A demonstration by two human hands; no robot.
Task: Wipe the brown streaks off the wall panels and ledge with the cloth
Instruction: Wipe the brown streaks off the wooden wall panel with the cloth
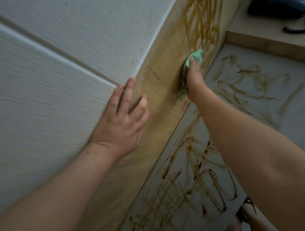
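Right hand [193, 78] grips the green cloth [194, 56], fingers curled round it, pressing it onto the tan panel [164, 67] at the near end of the thick brown streaks [203, 21]. It is probably about to work farther along. Left hand [123, 117] is spread flat, fingers straight, where the white panels [63, 59] meet the tan one (looks like a brace for leaning in). The grey surface [255, 71] to the right carries heavy streaks, untouched. No bucket or bottle shows.
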